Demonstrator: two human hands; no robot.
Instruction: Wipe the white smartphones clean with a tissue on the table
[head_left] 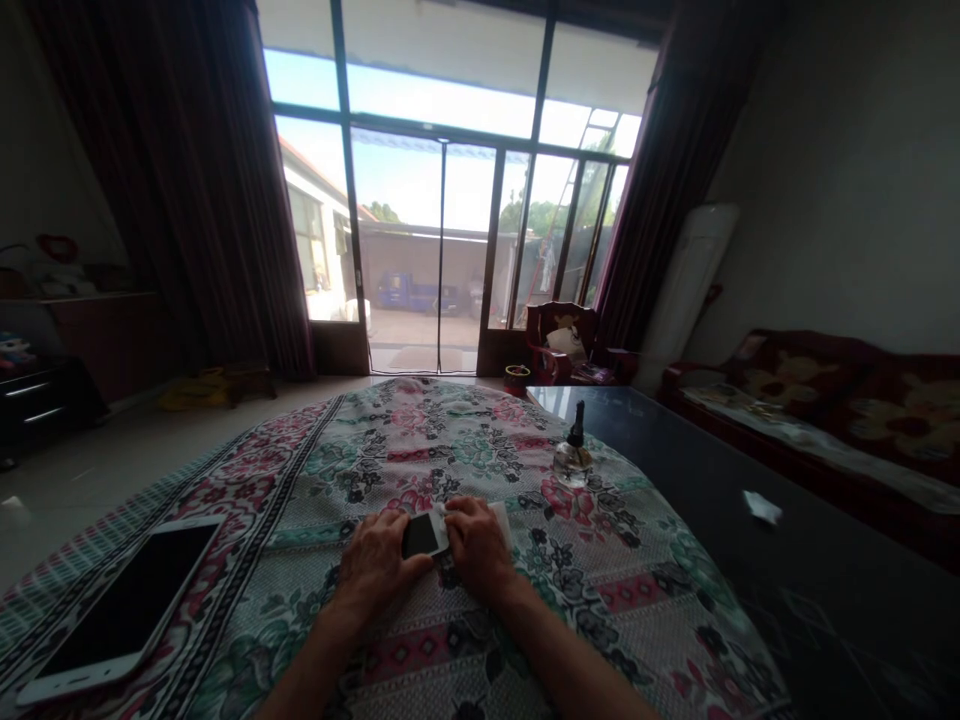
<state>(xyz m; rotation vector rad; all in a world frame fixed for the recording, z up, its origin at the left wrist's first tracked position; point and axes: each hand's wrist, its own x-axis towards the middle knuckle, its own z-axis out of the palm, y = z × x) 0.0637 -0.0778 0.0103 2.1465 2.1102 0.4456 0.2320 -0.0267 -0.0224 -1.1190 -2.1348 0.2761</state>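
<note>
Head view: left hand [379, 560] and right hand [478, 548] meet at small dark rectangular piece [424, 535], fingers narrow, gripping its edges, over floral tablecloth [300, 480]; white tissue [499, 522] at right fingers; white smartphone [124, 600] lies well left

A dark, shiny table [675, 470] holds everything here, and a big flowery cloth [315, 500] lies over most of it, with pink, green and black shapes all over. The dark top shows only on the right side. A big white phone [124, 610] lies flat on the cloth at the left, with its black screen facing up. A glass bottle [572, 460] with a black top stands up on the cloth, near its edge. A small dark flat piece [421, 536] is in the middle of the cloth, with a bit of white cloth or paper [501, 520] right beside it. Out on the bare dark top sits a scrap of white paper [763, 507] — all alone, well apart from the cloth.
</note>
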